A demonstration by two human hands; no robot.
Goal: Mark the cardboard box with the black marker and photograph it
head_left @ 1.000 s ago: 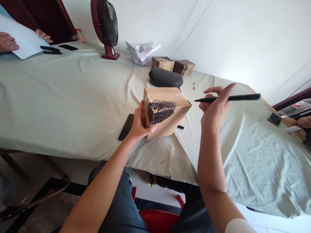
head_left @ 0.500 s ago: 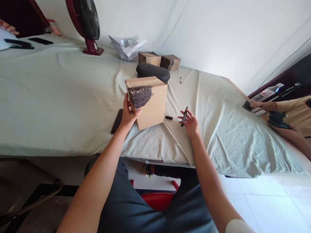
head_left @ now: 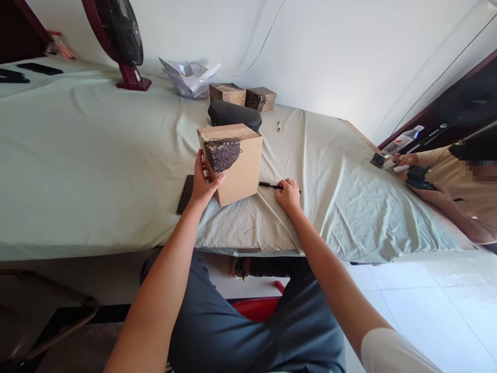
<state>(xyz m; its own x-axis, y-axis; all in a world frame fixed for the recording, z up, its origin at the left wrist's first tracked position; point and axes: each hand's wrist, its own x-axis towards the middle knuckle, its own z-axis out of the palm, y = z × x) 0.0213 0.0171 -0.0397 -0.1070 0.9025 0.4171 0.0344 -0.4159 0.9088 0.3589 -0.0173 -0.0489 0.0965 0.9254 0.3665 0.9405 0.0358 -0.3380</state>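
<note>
My left hand (head_left: 205, 185) grips the left side of a cardboard box (head_left: 241, 173), thumb on the front face and fingers round the edge. The box stands tilted on the cloth, one corner scribbled over densely in black (head_left: 222, 155). Right of the box, my right hand (head_left: 288, 195) is closed round a black marker (head_left: 277, 187), low over the cloth. The marker's front end points left, at or in its black cap (head_left: 264, 184); how far in, I cannot tell. A dark phone (head_left: 185, 195) lies by my left wrist, partly hidden.
Behind the box sit a black case (head_left: 234, 115) and two small scribbled cartons (head_left: 228, 94). A small pen (head_left: 278, 126) lies to their right. Farther left are a clear basket (head_left: 189, 83) and a fan (head_left: 134, 77). At right, another person's hands hold a dark device (head_left: 419, 177).
My right hand has turned over and come down to the left, bringing the marker to the cap. My left hand still holds the box. The view has shifted right.
</note>
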